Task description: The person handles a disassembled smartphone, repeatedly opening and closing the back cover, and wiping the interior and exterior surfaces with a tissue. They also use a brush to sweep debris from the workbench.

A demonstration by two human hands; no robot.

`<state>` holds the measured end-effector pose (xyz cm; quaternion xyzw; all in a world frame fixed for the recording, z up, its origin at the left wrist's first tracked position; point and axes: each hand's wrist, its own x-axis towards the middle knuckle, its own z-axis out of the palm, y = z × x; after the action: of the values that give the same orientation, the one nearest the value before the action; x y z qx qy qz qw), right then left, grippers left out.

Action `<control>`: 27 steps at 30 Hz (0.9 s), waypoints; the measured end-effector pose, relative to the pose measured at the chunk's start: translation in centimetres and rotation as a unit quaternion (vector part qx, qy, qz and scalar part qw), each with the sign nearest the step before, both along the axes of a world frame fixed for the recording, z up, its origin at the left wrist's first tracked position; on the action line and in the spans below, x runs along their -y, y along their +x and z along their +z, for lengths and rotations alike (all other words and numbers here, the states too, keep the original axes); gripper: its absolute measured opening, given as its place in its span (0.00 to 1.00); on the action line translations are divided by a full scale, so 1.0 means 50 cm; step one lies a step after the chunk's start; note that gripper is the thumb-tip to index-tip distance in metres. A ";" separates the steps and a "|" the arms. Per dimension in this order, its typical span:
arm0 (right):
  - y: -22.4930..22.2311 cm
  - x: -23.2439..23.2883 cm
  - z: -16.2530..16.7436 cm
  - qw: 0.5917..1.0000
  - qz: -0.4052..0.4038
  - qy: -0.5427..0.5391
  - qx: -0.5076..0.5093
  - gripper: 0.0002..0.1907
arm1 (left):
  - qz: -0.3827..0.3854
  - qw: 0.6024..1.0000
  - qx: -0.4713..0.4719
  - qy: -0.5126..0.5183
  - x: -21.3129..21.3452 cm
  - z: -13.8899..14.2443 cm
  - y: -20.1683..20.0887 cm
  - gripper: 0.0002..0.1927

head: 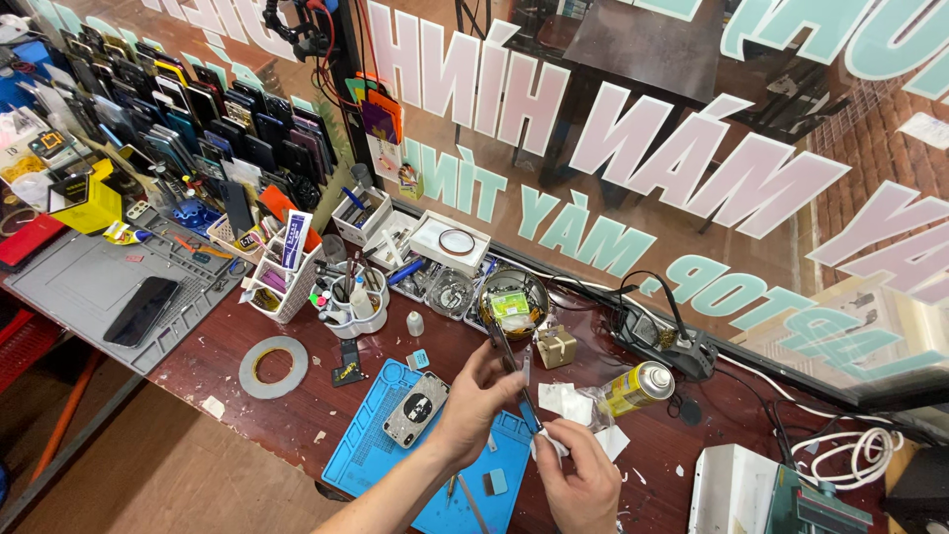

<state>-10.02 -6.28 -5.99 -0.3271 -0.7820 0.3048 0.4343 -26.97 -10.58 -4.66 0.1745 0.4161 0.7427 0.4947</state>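
- Your left hand (476, 396) pinches a pair of tweezers (514, 371), fingers closed on the shank, tips angled down toward your right hand.
- Your right hand (583, 475) is closed on a small white wipe (546, 445), pressed to the tweezer tips: cleaning looks to be in progress, not finished.
- Both hands hover over the blue mat's (366, 465) far-right edge.
- The phone (416, 408) lies back up on the mat, just left of your left hand, untouched; work on it looks still ahead.
- A yellow spray can (638, 386) lies right of the mat.
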 end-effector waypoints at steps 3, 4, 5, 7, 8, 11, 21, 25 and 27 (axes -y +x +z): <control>0.001 0.008 -0.012 1.000 -0.002 -0.015 -0.016 0.11 | -0.035 0.995 0.090 -0.008 0.003 0.005 0.001 0.50; 0.001 0.011 -0.015 0.999 -0.008 -0.038 -0.009 0.11 | -0.042 0.996 0.077 -0.012 0.003 0.004 0.002 0.51; 0.003 0.012 -0.018 0.998 -0.014 -0.062 -0.002 0.11 | -0.049 0.997 0.063 -0.016 0.002 0.001 0.003 0.53; 0.007 0.012 -0.021 0.997 0.002 -0.071 0.012 0.11 | -0.060 0.997 0.041 -0.014 0.001 -0.009 0.006 0.54; 0.011 0.009 -0.020 0.998 0.024 -0.056 0.018 0.12 | -0.063 0.997 0.031 -0.008 -0.001 -0.015 0.008 0.54; 0.025 -0.014 -0.004 0.989 0.033 -0.142 -0.001 0.12 | -0.074 0.997 -0.003 -0.010 -0.003 -0.032 0.002 0.50; -0.001 -0.105 0.119 1.000 0.027 -0.010 0.002 0.12 | -0.250 0.965 0.043 -0.073 0.010 -0.014 -0.004 0.41; -0.023 -0.084 0.133 0.990 0.067 0.101 0.070 0.12 | -0.278 0.957 0.041 -0.072 0.015 -0.012 -0.009 0.41; -0.026 -0.072 0.131 0.982 0.111 0.118 0.094 0.15 | -0.275 0.959 0.030 -0.068 0.018 -0.013 -0.018 0.40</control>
<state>-11.30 -2.67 0.56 -0.2118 -0.8813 0.2249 0.3576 -27.87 -11.46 -5.31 0.2254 0.3868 0.5530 0.7027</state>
